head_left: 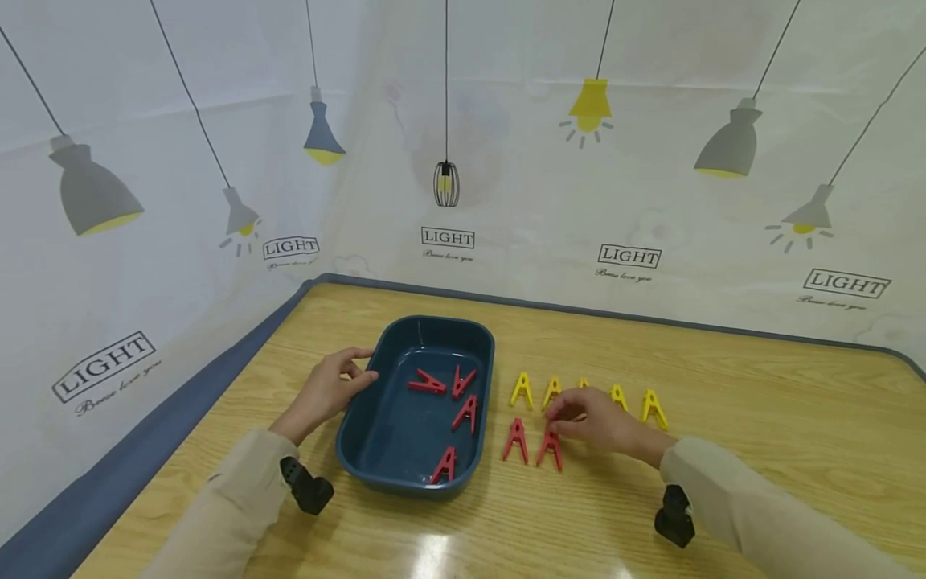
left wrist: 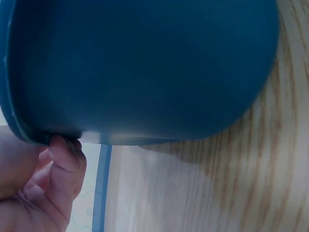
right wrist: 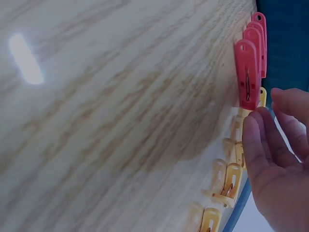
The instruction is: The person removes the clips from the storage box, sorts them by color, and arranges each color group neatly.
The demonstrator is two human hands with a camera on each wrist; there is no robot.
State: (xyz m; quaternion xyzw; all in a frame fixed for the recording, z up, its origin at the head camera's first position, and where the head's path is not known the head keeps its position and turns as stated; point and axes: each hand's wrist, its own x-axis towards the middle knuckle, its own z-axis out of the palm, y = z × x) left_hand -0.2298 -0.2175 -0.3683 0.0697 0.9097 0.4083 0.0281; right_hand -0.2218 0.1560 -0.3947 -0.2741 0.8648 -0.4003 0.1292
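Note:
My left hand grips the left rim of a dark blue tub, thumb over the edge; the left wrist view shows the curled fingers against the rim. Four-sided and rounded, the tub holds several red clothespins. Right of it two red clothespins stand on the table, one nearer the tub. At the top of the other is my right hand. In the right wrist view its thumb and fingers are apart beside the nearest red clothespin.
A row of several yellow clothespins stands behind the red ones, partly hidden by my right hand. The wooden table has a dark blue border at its back and left edges. Behind hangs a white cloth printed with lamps.

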